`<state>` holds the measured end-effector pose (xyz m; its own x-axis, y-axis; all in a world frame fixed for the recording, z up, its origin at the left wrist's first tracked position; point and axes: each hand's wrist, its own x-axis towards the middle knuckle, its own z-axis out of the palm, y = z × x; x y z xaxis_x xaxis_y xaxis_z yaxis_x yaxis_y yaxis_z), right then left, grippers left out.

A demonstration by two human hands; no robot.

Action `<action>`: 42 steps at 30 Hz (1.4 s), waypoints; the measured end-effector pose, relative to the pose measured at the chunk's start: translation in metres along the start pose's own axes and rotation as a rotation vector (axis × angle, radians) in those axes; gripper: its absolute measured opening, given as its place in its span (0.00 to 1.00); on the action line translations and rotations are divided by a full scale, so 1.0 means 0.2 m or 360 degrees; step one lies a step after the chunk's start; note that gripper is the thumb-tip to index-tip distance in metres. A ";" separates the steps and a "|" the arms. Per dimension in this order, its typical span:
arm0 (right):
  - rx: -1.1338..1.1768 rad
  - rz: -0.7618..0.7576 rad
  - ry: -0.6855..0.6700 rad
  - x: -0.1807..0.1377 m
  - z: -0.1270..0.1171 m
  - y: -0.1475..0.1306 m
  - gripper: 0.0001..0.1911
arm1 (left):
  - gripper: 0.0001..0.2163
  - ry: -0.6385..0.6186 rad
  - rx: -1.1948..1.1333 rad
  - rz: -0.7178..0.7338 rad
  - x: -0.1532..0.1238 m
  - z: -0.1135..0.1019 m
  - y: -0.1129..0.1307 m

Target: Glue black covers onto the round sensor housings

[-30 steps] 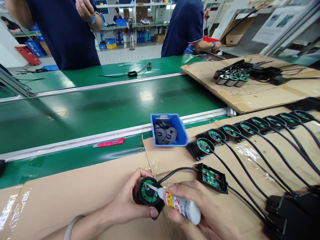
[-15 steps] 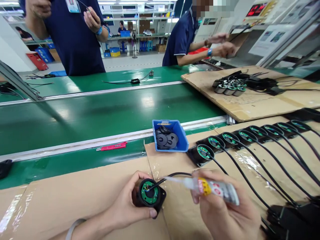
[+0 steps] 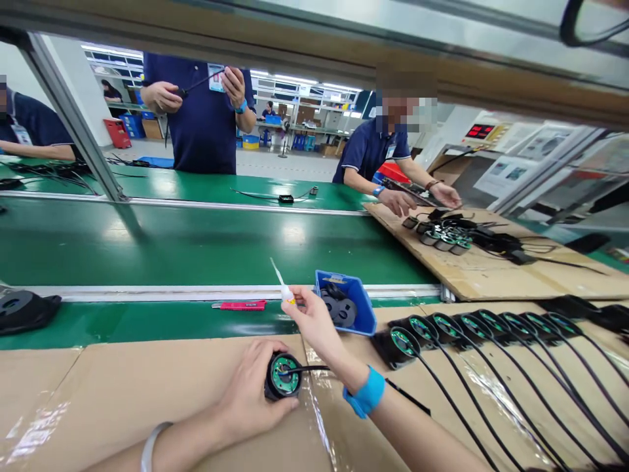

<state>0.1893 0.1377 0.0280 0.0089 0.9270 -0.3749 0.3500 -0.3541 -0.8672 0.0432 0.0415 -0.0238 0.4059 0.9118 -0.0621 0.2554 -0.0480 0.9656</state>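
Note:
My left hand (image 3: 250, 387) grips a round black housing (image 3: 281, 376) with a green circuit board in its top, resting on the cardboard (image 3: 122, 393). A black cable runs from the housing off to the right. My right hand (image 3: 312, 321), with a blue wrist strap (image 3: 366, 393), is stretched forward near the blue bin (image 3: 361, 308) of black discs. It holds a small glue bottle (image 3: 282, 288) with its thin nozzle pointing up and away.
A row of several black housings (image 3: 472, 324) with green boards and cables lies at right. A red utility knife (image 3: 240, 305) lies on the green strip before the conveyor belt (image 3: 196, 246). Three people work across the belt, by another cardboard sheet (image 3: 491, 275) of parts.
My right hand lifted the glue bottle off the housing and carried it forward toward the blue bin. The view tilted up. My left hand kept its grip.

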 end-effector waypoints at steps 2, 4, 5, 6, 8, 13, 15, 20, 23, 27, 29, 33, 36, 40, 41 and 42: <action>-0.0259 0.0047 -0.0045 0.08 0.05 0.03 0.15 | 0.25 0.0008 0.0031 0.0133 -0.01 0.00 0.00; -0.0484 0.0021 -0.0091 0.13 0.07 0.07 0.14 | 0.24 -0.0011 0.0045 0.0108 -0.01 0.00 0.01; -0.0565 0.0004 -0.0107 0.15 0.07 0.09 0.14 | 0.22 -0.0018 0.0050 0.0064 -0.01 0.00 0.02; -0.0633 -0.0011 -0.0127 0.16 0.08 0.11 0.14 | 0.22 -0.0023 0.0053 0.0022 0.00 0.00 0.02; -0.0732 -0.0034 -0.0161 0.17 0.08 0.14 0.15 | 0.22 -0.0033 0.0057 -0.0017 0.00 0.00 0.03; -0.0949 -0.0059 -0.0199 0.06 0.00 0.08 0.36 | 0.22 -0.0040 0.0078 -0.0079 0.01 0.00 0.03; -0.1077 -0.0073 -0.0132 0.02 -0.09 -0.01 0.32 | 0.23 -0.0044 0.0092 -0.0078 0.00 0.00 0.04; -0.1768 0.0019 0.0273 0.04 -0.38 -0.14 0.22 | 0.23 -0.0130 0.0090 -0.0057 0.01 -0.01 0.05; -0.1965 0.0127 0.0190 0.10 -0.48 -0.09 0.19 | 0.33 -0.0158 0.0007 -0.0020 0.00 -0.01 0.03; -0.1909 -0.0111 0.0150 0.10 -0.47 0.00 0.18 | 0.28 0.0022 -0.0104 0.0166 0.01 -0.04 0.03; -0.1837 -0.0295 0.0114 0.05 -0.41 0.04 0.21 | 0.19 0.0180 0.0029 0.0305 0.01 -0.09 0.07; -0.1542 -0.0954 0.0049 -0.14 -0.28 0.10 0.24 | 0.22 0.0222 0.0355 0.0456 0.03 -0.18 0.19; -0.1449 -0.1239 0.0005 -0.35 -0.23 0.10 0.23 | 0.23 -0.0134 0.0205 0.0398 0.02 -0.20 0.26; -0.1259 -0.1762 0.0031 -0.55 -0.22 0.07 0.18 | 0.12 -0.0589 0.0283 0.0287 0.02 -0.19 0.24; -0.1225 -0.1828 0.0074 -0.56 -0.23 0.08 0.19 | 0.10 -0.0514 0.0391 0.0416 0.02 -0.19 0.22; -0.1251 -0.1787 0.0218 -0.56 -0.23 0.09 0.21 | 0.09 -0.0359 0.0463 0.0550 0.04 -0.19 0.21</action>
<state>0.2382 0.0329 0.0694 -0.5527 0.6870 0.4717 0.6625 0.7056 -0.2513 0.0226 0.0619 0.0252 0.6814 0.7131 0.1650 0.2935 -0.4727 0.8309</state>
